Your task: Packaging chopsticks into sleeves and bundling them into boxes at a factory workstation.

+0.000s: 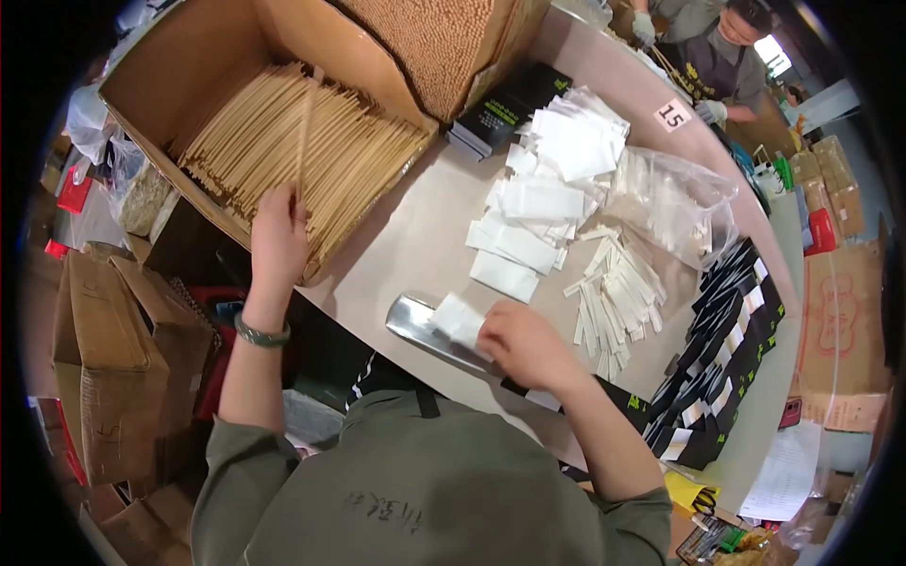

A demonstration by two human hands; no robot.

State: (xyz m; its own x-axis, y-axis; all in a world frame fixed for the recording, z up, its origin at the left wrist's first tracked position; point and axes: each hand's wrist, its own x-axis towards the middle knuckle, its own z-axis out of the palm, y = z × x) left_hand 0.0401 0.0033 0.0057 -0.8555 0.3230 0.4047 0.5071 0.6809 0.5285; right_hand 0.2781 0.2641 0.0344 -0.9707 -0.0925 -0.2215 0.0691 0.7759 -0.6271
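Note:
My left hand (pixel 278 231) reaches over the near edge of an open cardboard box (pixel 330 42) full of loose wooden chopsticks (pixel 255 141). Its fingers are closed on chopsticks (pixel 307 132) that point up and away across the others; whether it is one or a pair is unclear. At the table's near edge, my right hand (pixel 524 347) pinches a folded white napkin (pixel 458 321). That napkin lies over a shiny metal trough (pixel 408 315). From beneath my right hand, a black paper sleeve (pixel 618 404) extends to the right, partly hidden.
Beyond the trough lie piled white napkins (pixel 543 200), narrow white paper strips (pixel 613 297) and a clear plastic bag (pixel 675 203). Black sleeves are stacked flat (pixel 514 108) at the back; filled black packets (pixel 722 368) line the right edge. A gloved co-worker (pixel 722 66) stands across.

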